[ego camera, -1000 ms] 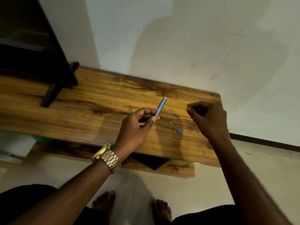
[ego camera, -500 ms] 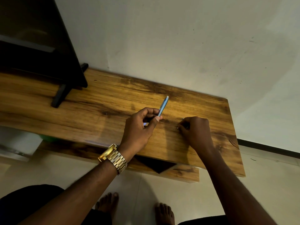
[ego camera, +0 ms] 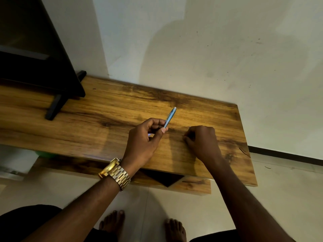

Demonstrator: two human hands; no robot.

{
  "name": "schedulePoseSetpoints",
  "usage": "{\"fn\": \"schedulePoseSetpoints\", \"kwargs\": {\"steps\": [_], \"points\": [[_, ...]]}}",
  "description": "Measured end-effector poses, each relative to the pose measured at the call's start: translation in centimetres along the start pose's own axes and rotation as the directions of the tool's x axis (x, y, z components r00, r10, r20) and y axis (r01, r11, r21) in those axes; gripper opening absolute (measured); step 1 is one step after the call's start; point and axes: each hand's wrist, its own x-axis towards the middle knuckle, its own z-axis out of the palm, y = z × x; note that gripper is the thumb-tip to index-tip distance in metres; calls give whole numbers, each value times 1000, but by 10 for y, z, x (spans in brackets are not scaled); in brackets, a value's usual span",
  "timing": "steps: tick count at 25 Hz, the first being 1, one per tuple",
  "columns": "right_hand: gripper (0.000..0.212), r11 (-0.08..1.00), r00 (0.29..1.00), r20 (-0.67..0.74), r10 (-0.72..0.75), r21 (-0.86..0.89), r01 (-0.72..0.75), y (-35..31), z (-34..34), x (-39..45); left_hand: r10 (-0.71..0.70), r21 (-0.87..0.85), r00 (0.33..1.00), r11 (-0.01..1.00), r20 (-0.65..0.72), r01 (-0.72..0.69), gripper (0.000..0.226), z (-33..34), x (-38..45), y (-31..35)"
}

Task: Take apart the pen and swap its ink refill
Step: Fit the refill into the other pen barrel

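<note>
From the head camera, the left hand [ego camera: 145, 142] pinches a blue pen [ego camera: 169, 117] between thumb and curled fingers, holding it tilted above the wooden table [ego camera: 104, 123], its tip pointing away toward the wall [ego camera: 209, 49]. The right hand [ego camera: 202, 139] rests on the table just beside it, fingers curled down; whether they pinch anything cannot be told. A gold watch [ego camera: 116, 173] sits on the left wrist.
</note>
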Motion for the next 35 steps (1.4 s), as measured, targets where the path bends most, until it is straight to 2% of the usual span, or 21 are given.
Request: {"fn": "schedulePoseSetpoints", "kwargs": {"steps": [2,3,4,5,6,7,8,18,31,33,35], "points": [[4,999,1000,-4,17,50,-17,-5,-6,-1,9,24,1000,1000,17,-9,20,0,-2,1],[3,981,998,-27,49,188,-44,-9,-11,-2,18,39,999,999,28,-19,20,0,-3,1],[6,910,994,-40,98,408,-73,-14,-18,-2,30,54,999,998,44,-32,21,0,-4,2],[8,774,990,-36,135,628,-83,-19,-25,-5,39,69,997,997,61,-44,22,0,-4,2],[11,636,991,-34,133,769,-59,-23,-32,-7,47,82,996,995,72,-53,23,1,-4,3],[14,559,993,-42,109,829,-26,-25,-36,-9,55,94,995,994,78,-62,23,1,-5,3],[17,528,996,-44,82,849,-6,-26,-38,-12,65,108,995,991,81,-73,23,2,-5,3],[15,571,999,-30,-15,820,34,-21,-45,-17,129,159,988,977,86,-142,20,5,-5,-2],[14,614,994,57,-90,789,11,-16,-52,-18,178,253,979,947,99,-198,22,3,-5,0],[13,643,994,60,-96,766,16,-13,-53,-17,189,256,977,944,100,-209,21,2,-5,0],[12,719,991,57,-121,693,48,-8,-55,-16,211,277,971,932,111,-234,21,2,-4,0]]}}
